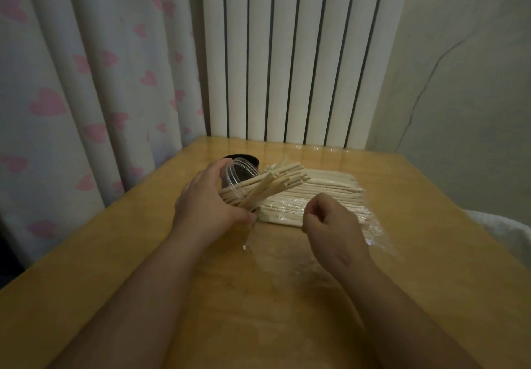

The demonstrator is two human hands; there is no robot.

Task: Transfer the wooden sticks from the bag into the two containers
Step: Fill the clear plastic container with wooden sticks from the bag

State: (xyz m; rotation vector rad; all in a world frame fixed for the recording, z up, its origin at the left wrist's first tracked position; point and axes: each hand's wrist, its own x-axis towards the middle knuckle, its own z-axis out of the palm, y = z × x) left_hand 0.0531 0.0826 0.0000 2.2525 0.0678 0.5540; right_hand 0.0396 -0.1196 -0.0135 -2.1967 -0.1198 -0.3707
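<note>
Left hand (207, 199) around clear plastic jar (233, 173)

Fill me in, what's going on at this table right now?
A person's left hand holds a clear container tilted on its side, with a bunch of wooden sticks poking out of its mouth. The right hand hovers curled over the plastic bag, which has many sticks left; whether that hand holds anything is unclear. A dark round object sits behind on the table.

A heart-print curtain (86, 81) hangs beside a white radiator (290, 52).
</note>
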